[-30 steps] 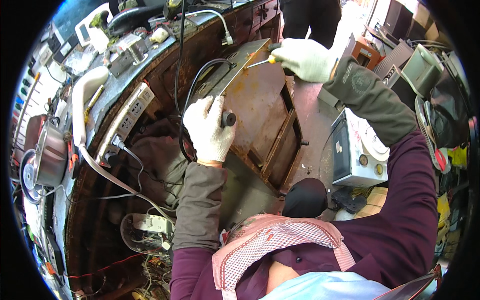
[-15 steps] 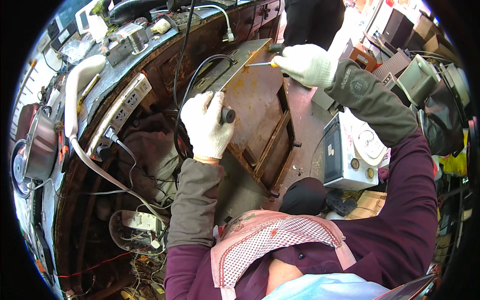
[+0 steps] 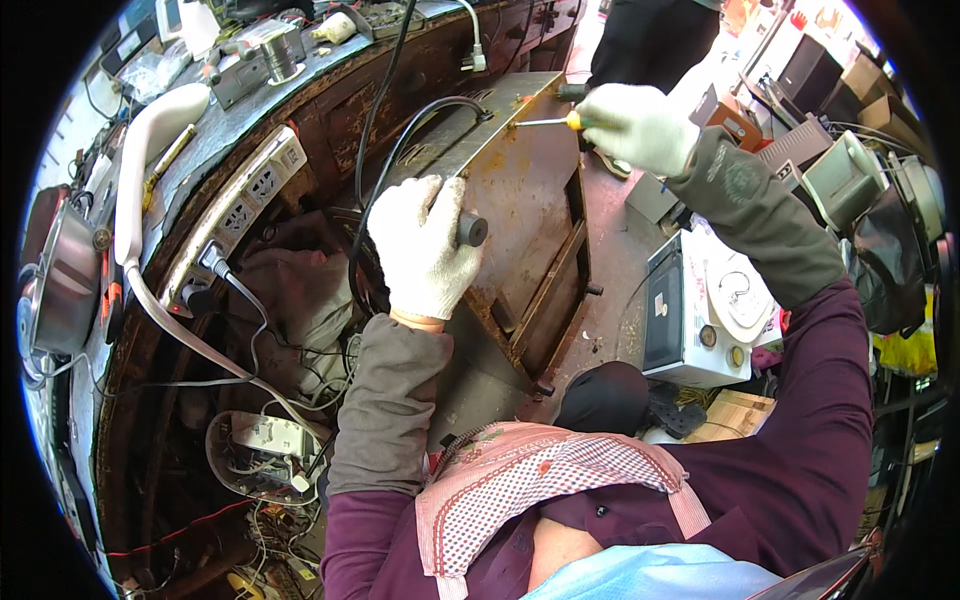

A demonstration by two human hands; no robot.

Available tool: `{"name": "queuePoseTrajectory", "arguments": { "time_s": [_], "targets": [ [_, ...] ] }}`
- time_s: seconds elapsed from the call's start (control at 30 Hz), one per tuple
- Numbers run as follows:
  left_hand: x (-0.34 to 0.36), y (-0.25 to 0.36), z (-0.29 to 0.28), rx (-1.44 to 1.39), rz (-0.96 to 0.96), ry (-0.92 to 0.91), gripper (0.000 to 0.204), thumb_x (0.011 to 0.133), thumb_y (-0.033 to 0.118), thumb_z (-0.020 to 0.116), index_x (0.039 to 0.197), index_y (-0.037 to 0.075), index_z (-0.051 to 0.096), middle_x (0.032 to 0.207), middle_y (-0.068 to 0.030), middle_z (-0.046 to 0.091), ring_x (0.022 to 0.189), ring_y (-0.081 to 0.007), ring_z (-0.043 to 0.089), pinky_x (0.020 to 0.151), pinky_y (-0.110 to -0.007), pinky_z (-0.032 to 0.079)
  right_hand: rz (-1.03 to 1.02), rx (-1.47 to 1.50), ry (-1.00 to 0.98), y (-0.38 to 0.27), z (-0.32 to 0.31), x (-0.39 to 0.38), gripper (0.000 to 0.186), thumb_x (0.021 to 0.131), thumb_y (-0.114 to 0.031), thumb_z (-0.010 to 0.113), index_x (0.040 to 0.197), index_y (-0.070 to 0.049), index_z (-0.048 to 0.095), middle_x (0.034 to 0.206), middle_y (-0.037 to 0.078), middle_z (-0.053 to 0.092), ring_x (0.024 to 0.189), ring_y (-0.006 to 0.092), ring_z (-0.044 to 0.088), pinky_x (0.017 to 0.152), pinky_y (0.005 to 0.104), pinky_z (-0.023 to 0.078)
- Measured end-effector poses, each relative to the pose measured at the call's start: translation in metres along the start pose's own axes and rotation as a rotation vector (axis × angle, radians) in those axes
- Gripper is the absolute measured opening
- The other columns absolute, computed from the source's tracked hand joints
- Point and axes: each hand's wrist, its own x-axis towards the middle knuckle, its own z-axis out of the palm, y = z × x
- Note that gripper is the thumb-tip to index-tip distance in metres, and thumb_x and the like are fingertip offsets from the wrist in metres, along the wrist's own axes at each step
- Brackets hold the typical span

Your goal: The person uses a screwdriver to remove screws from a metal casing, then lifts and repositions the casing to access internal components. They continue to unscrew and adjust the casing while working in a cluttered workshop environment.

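Observation:
A rusty metal appliance casing [image 3: 520, 190] stands on its side on the floor in front of me, with black rubber feet and a black power cable [image 3: 400, 150] coming off its top. My left hand [image 3: 425, 245], in a white knit glove, grips the casing's near edge beside one rubber foot [image 3: 472, 230]. My right hand [image 3: 640, 125], also gloved, is closed on a screwdriver [image 3: 545, 121] with a yellow-and-black handle. Its shaft points left, with the tip against the casing's upper edge.
A dark workbench [image 3: 230, 110] curves along the left with a white power strip [image 3: 235, 205], a white hose [image 3: 135, 210] and small tools. Tangled wires and another power strip [image 3: 265, 440] lie below. A white appliance [image 3: 705, 310] sits right. Another person's dark legs [image 3: 655, 40] stand beyond.
The view has shifted slightly, with the bench and casing sitting a little lower in the picture. Both hands keep the same hold on the casing and screwdriver.

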Motion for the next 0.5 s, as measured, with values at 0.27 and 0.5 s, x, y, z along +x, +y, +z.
{"name": "queuePoseTrajectory", "arguments": {
  "time_s": [0.27, 0.5],
  "targets": [
    [0.001, -0.006, -0.001, 0.022, 0.033, 0.036, 0.043, 0.072, 0.009, 0.084, 0.115, 0.007, 0.077, 0.108, -0.0099, 0.070, 0.095, -0.0345, 0.067, 0.084, -0.048, 0.050, 0.748, 0.797, 0.014, -0.045, -0.008, -0.001, 0.040, 0.102, -0.005, 0.077, 0.140, -0.001, 0.065, 0.115, 0.007, 0.067, 0.084, 0.0082, 0.059, 0.069, 0.0263, 0.049],
    [-0.003, -0.003, -0.003, -0.021, 0.008, -0.029, 0.047, 0.074, 0.010, 0.089, 0.119, 0.005, 0.078, 0.112, -0.0143, 0.073, 0.097, -0.0384, 0.069, 0.086, -0.050, 0.053, 0.060, -0.097, 0.214, -0.020, 0.008, -0.029, 0.019, 0.107, -0.009, 0.076, 0.121, 0.003, 0.069, 0.119, 0.013, 0.073, 0.107, 0.0233, 0.071, 0.100, 0.0376, 0.058]
  ]
}}
